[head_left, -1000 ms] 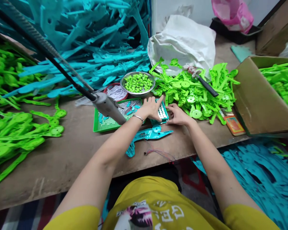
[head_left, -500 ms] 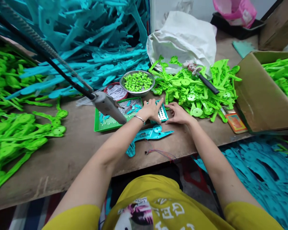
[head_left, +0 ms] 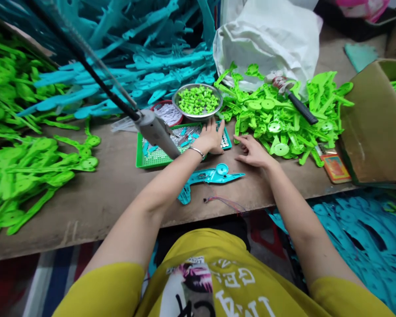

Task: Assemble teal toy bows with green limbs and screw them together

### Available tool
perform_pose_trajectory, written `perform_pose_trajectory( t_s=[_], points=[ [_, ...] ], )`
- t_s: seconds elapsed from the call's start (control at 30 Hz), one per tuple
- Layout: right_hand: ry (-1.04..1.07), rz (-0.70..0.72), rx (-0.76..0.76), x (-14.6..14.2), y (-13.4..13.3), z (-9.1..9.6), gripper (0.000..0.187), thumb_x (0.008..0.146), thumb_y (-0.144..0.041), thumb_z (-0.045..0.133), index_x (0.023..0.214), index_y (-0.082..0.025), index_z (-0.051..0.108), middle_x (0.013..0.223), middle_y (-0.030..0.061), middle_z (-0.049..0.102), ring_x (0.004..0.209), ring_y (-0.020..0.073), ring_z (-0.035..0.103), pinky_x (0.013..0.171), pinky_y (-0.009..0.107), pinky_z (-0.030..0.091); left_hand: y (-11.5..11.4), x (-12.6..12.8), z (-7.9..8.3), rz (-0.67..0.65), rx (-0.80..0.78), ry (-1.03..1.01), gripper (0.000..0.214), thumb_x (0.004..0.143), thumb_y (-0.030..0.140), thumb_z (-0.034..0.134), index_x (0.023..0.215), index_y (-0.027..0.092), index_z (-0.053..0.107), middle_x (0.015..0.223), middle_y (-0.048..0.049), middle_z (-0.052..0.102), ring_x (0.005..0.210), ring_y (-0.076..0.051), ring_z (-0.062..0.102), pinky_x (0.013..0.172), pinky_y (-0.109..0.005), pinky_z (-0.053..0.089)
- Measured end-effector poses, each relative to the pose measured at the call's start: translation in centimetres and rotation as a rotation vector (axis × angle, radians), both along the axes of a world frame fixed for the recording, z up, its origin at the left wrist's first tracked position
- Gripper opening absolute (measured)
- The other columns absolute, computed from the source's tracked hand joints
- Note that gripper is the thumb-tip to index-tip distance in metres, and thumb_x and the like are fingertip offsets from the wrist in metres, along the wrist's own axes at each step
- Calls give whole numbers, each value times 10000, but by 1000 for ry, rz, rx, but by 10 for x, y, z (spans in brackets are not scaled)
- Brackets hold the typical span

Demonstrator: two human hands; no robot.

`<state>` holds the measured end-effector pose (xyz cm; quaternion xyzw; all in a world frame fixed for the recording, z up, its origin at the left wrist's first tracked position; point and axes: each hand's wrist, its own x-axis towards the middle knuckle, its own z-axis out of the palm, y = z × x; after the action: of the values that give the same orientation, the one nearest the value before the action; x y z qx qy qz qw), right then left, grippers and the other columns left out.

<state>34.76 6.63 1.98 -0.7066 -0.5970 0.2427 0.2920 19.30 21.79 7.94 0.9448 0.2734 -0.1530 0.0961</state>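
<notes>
My left hand (head_left: 212, 134) lies over a small teal tray (head_left: 230, 143) of round silvery pieces, its fingers stretched out and covering much of it. Just right of that tray, my right hand (head_left: 251, 150) rests near the table with its fingers apart and nothing visible in them. Below the hands is a blue plastic toy-gun half shell (head_left: 211, 176), its inner side up. Thin red and blue wires (head_left: 224, 201) with a small dark end lie nearer the table's front edge. A green perforated basket (head_left: 152, 162) holding small metal and blue parts stands left of my left hand.
A grey electric screwdriver (head_left: 156, 132) hangs over the basket. Behind stands a metal bowl (head_left: 198, 117) of small green pieces. Green shells (head_left: 267, 105) with a black-handled tool (head_left: 302, 108) heap at right, beside a cardboard box (head_left: 376, 132). More green shells (head_left: 42, 163) lie left; blue shells (head_left: 145, 66) pile behind.
My right hand has moved away from the small tray to the right, its fingers opening a little. My left hand has shifted over the tray's left part. The whole view has also shifted.
</notes>
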Motion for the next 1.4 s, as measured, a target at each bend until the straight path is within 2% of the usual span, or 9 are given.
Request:
perform_pose_trajectory(
  t_s=[0.1, 0.23, 0.3, 0.37, 0.5, 0.63, 0.8, 1.1, 1.4],
  points=[
    [20, -45, 8, -1, -7, -2, 862, 741, -284, 720, 1545, -196, 424, 1387, 152, 555, 984, 239, 639, 913, 452, 595, -24, -32, 10, -55, 4, -170, 996, 888, 302, 607, 1611, 6, -10, 1688, -294, 3, 1578, -415, 7, 1257, -545, 139],
    [28, -93, 40, -9, -22, 6, 717, 800, -251, 650, 1492, -180, 479, 1382, 159, 610, 1069, 273, 672, 965, 482, 582, -62, -122, 39, -263, -164, -257, 648, 1005, 156, 307, 1625, 96, 129, 1692, -180, 216, 1576, -253, 205, 1267, -444, 232],
    [-30, -95, 101, -17, -26, 16, 583, 827, -230, 608, 1404, -165, 566, 1350, 160, 636, 1056, 269, 683, 967, 472, 577, -76, -173, 47, -234, -261, -261, 580, 1031, 241, 337, 1605, 203, 268, 1635, -104, 390, 1496, -215, 399, 1225, -413, 353],
    [-78, -111, 178, -28, -21, 26, 425, 854, -202, 550, 1263, -161, 658, 1239, 144, 690, 1007, 253, 694, 947, 443, 576, -84, -218, 45, -145, -257, -318, 551, 1037, 336, 389, 1581, 258, 345, 1592, -91, 459, 1462, -223, 451, 1211, -440, 391],
    [-139, -147, 230, -52, 11, 36, 271, 872, -167, 489, 1013, -182, 720, 1015, 107, 744, 933, 238, 695, 900, 399, 562, -91, -273, 18, 13, -81, -381, 977, 847, 531, 718, 1626, 209, 224, 1668, -187, 279, 1552, -353, 265, 1228, -571, 322],
    [-241, -175, 142, -69, 40, 30, 249, 811, -126, 506, 917, -187, 723, 949, 92, 753, 891, 245, 685, 872, 394, 544, -100, -282, -11, 136, -28, -319, 1241, 714, 639, 805, 1640, 202, 105, 1658, -223, 285, 1537, -415, 270, 1219, -646, 269],
    [-326, -219, 73, -80, 48, 17, 220, 776, -158, 529, 868, -178, 728, 870, 95, 741, 798, 236, 660, 790, 374, 542, -111, -269, -29, 191, 7, -418, 1000, 855, 534, 720, 1621, 213, 164, 1583, -205, 435, 1477, -369, 403, 1217, -616, 283],
    [-430, -404, -17, -95, 59, 17, 117, 740, -177, 618, 776, -164, 729, 854, 156, 742, 826, 308, 669, 837, 465, 538, -110, -261, -32, 180, 30, -488, 724, 968, 413, 593, 1570, 168, 275, 1259, -175, 634, 1138, -331, 625, 951, -473, 526],
    [-289, -423, -59, -97, 42, 26, 200, 714, -178, 601, 814, -165, 773, 785, 74, 776, 760, 241, 721, 806, 359, 544, -105, -260, -35, 167, -64, -508, 700, 980, 256, 520, 1597, 185, 199, 1222, -149, 590, 1143, -311, 589, 995, -467, 521]
  ],
)
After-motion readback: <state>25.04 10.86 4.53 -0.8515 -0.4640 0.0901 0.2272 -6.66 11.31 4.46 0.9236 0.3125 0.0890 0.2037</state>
